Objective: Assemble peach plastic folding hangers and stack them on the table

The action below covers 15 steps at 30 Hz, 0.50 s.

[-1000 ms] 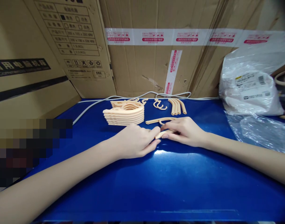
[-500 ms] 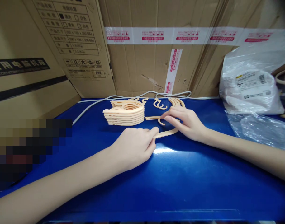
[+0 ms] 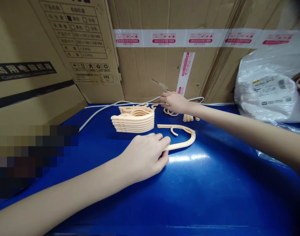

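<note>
My left hand (image 3: 150, 154) is closed round one end of a cream plastic folding hanger (image 3: 181, 145), fingers and thumb pinching its arm. The hanger lies bent on the blue table, its small hook curling inward and its other arm pointing left. My right hand (image 3: 174, 102) is at the back, above some loose cream hooks (image 3: 171, 113), with its fingers apart and no held thing visible. Just left of those hooks stands a neat stack of folded hangers (image 3: 133, 122). Several loose hanger arms (image 3: 188, 118) lie below my right wrist, partly hidden by it.
Cardboard boxes (image 3: 150, 72) wall off the back and left of the blue table (image 3: 189, 196). A white cable (image 3: 98, 109) runs along the back edge. At the right sits a clear plastic bag (image 3: 270, 95) with a label. A pixelated patch covers the left edge.
My right hand has left the hanger's bend and moved back and left to the loose hooks. My left hand still grips the hanger. The view has shifted slightly.
</note>
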Tool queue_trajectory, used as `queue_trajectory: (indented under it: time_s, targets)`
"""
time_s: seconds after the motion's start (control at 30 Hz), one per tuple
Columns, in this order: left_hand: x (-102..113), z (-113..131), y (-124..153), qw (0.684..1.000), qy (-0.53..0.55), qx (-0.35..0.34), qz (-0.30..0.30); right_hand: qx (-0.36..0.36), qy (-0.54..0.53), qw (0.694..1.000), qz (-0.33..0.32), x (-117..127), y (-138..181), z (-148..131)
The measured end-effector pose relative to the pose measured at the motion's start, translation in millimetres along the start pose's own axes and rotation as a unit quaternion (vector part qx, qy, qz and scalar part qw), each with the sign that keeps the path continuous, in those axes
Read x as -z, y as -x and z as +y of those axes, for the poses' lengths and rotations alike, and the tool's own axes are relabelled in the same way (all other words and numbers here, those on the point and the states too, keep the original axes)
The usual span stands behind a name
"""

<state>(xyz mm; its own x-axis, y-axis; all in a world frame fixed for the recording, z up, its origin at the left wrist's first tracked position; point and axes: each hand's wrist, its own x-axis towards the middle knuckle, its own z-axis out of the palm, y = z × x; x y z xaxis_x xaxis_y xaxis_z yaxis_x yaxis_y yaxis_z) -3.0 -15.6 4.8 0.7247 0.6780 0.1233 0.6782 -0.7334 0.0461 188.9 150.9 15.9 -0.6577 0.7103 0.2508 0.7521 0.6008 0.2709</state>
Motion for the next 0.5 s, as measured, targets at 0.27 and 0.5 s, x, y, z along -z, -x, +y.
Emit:
queue_trajectory:
  time_s: [0.27,0.5]
  targets:
    - [2.5,-3.5,0.0,0.998,-0.017,-0.061,-0.002,0.056,0.04,0.997,-0.031,-21.2,-43.8,-2.2]
    - [1.8,-3.9,0.4,0.998,-0.016,-0.066,-0.007,0.078,0.07,0.994,-0.017,-12.4,-36.9,0.6]
